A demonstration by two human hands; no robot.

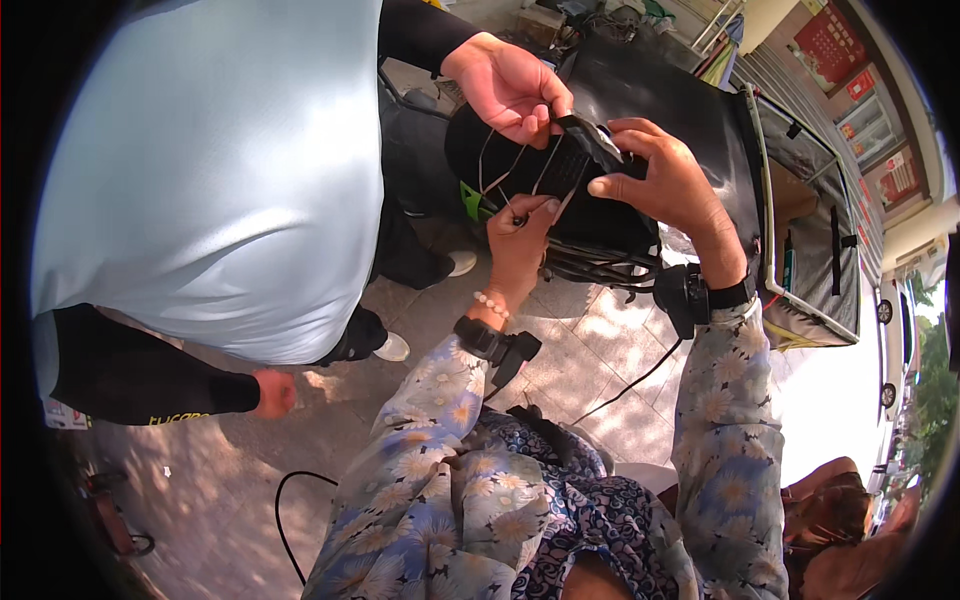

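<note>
My left hand is closed in a pinch on a thin pale cord, which loops up beside a black flat piece. The black piece has a crumpled, shiny upper edge; its exact kind I cannot make out. My right hand curves at the right of this piece, thumb and fingers apart, fingertips at its edge. Another person's hand reaches in from the upper left and pinches the top of the black piece. Dark devices are strapped to both my wrists, and a bead bracelet circles the left one.
The other person, in a light blue shirt, stands close at the left. Behind the hands is a vehicle with a black cover; a framed enclosure stands at the right. A black cable hangs from my right wrist device above the paving.
</note>
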